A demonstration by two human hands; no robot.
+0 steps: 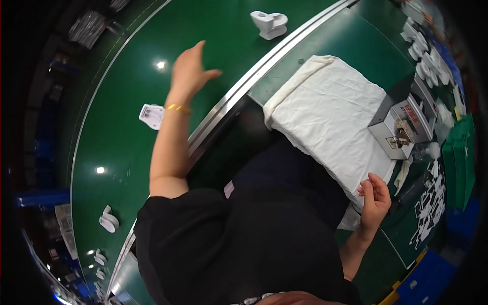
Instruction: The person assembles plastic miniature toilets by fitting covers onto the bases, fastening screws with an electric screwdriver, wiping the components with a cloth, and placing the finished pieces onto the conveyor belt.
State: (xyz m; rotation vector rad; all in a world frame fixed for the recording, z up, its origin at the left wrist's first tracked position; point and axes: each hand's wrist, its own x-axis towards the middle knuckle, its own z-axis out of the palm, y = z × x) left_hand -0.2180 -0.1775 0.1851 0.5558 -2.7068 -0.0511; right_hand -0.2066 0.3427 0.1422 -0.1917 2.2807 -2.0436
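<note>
My left hand (190,71) is stretched out over the green conveyor belt (132,168), thumb and fingers apart, holding nothing. Ahead and to its right stands a small white toilet-shaped plastic piece (270,25). Another white piece (151,116), with its hollow side showing, lies beside my left wrist. My right hand (375,195) hovers at the near right edge of a white cloth (325,112). Its fingers are loosely bent and apart, and nothing shows in them. The cloth covers part of the green worktable, with a grey metal box-like device (401,127) at its right side.
Several white toilet-shaped pieces (426,56) crowd the far right of the table. Small black and white parts (431,206) lie scattered at the right, near green bins (459,160) and a blue crate (427,279). A metal rail (239,91) separates belt from table. More white pieces (108,220) sit along the belt.
</note>
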